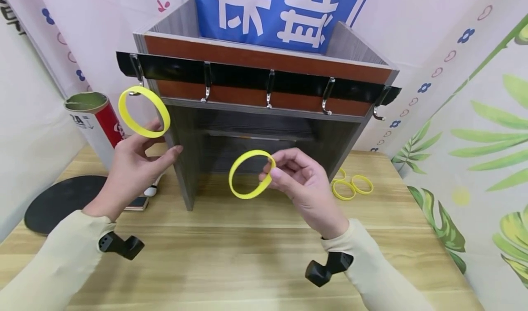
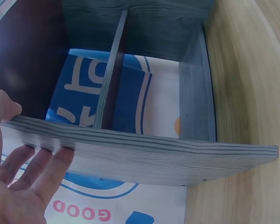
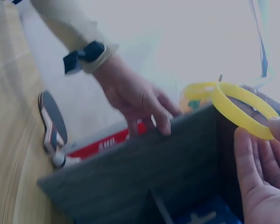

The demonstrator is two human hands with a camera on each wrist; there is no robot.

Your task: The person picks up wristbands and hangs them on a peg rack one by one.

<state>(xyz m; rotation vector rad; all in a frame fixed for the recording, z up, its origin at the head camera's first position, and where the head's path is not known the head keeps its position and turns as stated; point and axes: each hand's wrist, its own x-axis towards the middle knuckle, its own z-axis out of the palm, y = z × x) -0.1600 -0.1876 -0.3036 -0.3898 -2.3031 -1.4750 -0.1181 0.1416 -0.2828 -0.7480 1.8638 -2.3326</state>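
Note:
My right hand [image 1: 307,187] pinches a yellow silicone wristband [image 1: 232,178] between thumb and fingers, in front of the grey wooden shelf unit's opening. Below the hooks, my left hand [image 1: 134,164] holds the shelf unit's left side panel [image 2: 144,156], thumb on the inner face and fingers on the outer. A second yellow wristband [image 1: 123,113] hangs from the leftmost hook [image 1: 136,65], in front of the left fingers. The black hook rail [image 1: 239,74] runs across the unit's brown front, with several silver hooks spaced along it.
More yellow wristbands [image 1: 343,197] lie on the table right of the unit, one partly hidden. At the left stand a tall red-and-white can [image 1: 99,127] and a black table tennis paddle [image 1: 62,201]. A small white ball-like object [image 1: 151,191] lies near the unit's left foot.

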